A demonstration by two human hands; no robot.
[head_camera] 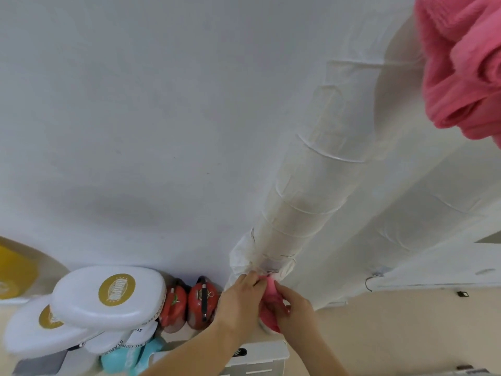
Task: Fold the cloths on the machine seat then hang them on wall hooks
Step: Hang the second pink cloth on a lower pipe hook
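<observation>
Both of my hands meet low in the head view, at the foot of a white wrapped pipe (306, 185) that runs up the white wall. Between them is a small bunched pink cloth (271, 289). My left hand (241, 297) pinches its upper edge close to the pipe's base. My right hand (291, 308) grips the cloth's lower folds from the right. A larger pink cloth (461, 63) hangs bunched high at the top right. No hook is plainly visible; the spot behind the small cloth is hidden.
White oval boxing pads with gold logos (108, 297) are stacked at the lower left, with a teal item (127, 356) below them. Two red rounded objects (202, 302) stand by the wall. A white box (257, 354) sits under my forearms. A yellow object (13, 267) is at the far left.
</observation>
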